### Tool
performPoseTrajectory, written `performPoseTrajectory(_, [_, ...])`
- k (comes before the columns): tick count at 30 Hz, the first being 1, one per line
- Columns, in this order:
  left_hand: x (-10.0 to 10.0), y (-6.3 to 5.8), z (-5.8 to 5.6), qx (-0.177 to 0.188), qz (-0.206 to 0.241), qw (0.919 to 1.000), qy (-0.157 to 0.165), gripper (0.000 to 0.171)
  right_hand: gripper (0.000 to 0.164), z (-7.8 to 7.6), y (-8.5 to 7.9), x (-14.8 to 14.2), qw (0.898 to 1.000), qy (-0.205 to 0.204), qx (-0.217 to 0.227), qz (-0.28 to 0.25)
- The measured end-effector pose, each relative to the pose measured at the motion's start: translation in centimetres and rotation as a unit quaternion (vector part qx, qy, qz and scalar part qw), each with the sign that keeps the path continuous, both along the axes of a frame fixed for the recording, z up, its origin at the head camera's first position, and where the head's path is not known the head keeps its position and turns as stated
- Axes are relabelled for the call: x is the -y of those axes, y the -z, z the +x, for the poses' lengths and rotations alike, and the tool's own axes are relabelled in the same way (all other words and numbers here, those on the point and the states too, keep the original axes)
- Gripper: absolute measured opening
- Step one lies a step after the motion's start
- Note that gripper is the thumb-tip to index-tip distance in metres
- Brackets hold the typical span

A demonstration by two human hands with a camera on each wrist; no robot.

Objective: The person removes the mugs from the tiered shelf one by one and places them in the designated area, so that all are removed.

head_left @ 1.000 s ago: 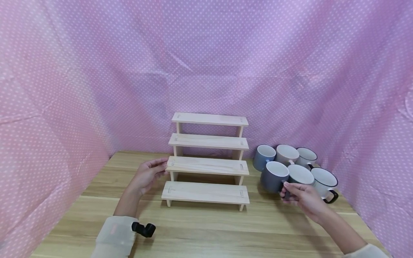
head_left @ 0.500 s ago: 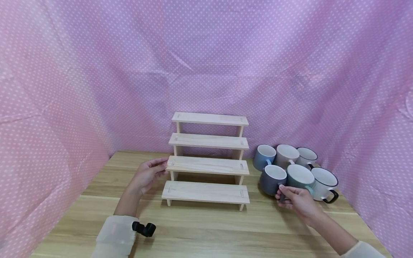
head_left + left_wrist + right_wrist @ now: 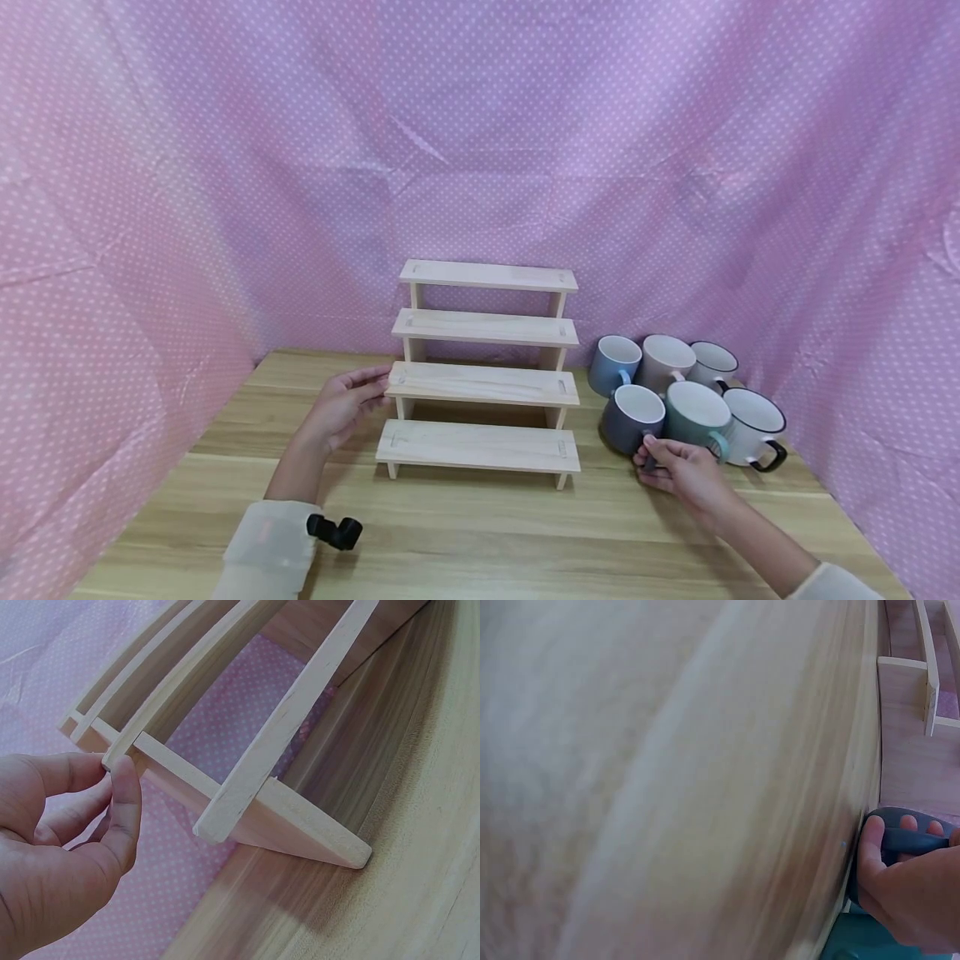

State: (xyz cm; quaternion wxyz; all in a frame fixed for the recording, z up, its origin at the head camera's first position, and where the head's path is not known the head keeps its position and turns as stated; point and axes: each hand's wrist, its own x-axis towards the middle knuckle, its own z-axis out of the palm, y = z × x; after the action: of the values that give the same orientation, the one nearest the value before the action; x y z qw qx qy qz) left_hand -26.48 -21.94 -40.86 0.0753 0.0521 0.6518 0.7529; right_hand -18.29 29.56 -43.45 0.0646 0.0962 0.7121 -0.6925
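In the head view a four-step wooden shelf [image 3: 480, 450] stands mid-table. My left hand [image 3: 341, 410] pinches the left end of its second step from the bottom; the left wrist view shows thumb and fingers [image 3: 126, 810] on that board's end [image 3: 124, 754]. To the right of the shelf, my right hand [image 3: 686, 479] holds a dark grey mug [image 3: 628, 425] by its handle. The mug is upright, and its white inside shows. In the right wrist view the fingers [image 3: 870, 844] curl round the grey handle [image 3: 915, 841].
Beside the grey mug are a green mug [image 3: 693, 417], a white mug with black handle [image 3: 750, 433], a blue mug [image 3: 611, 371], a pale pink mug [image 3: 663, 367] and another black-rimmed white mug [image 3: 712, 362]. A pink dotted cloth [image 3: 480, 167] hangs behind the wooden table [image 3: 480, 542].
The grey mug has come down and slightly left, away from the green mug, with my right hand on its handle. My left hand and the shelf have stayed in place.
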Motion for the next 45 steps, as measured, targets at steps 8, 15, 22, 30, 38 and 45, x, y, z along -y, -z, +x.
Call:
performPoseTrajectory(8, [0.0,0.0,0.0,-0.006,0.017,0.9998,0.001,0.048,0.04,0.0,0.4,0.1,0.999,0.0,-0.011,0.037])
performPoseTrajectory(15, [0.0,0.1,-0.1,-0.003,0.011,0.9999,-0.002,0.047,0.039,0.0,0.3,0.1,0.999,0.007,-0.01,0.049])
performPoseTrajectory(22, [0.5,0.0,0.1,-0.001,0.008,0.9999,-0.006,0.048,0.044,0.5,-0.9,0.3,0.98,0.013,-0.046,0.195])
performPoseTrajectory(30, [0.1,-1.9,0.7,-0.021,-0.074,0.9932,-0.087,0.042,0.028,0.5,-3.3,1.3,0.855,0.042,-0.219,0.468])
performPoseTrajectory(38, [-1.8,-4.7,2.1,-0.08,-0.199,0.9683,-0.128,0.04,0.022,-0.9,-6.0,4.1,0.803,0.043,-0.319,0.502])
performPoseTrajectory(45, [-3.6,-5.6,2.6,-0.192,-0.305,0.9256,-0.117,0.035,0.023,-2.8,-6.9,7.5,0.777,0.015,-0.37,0.508])
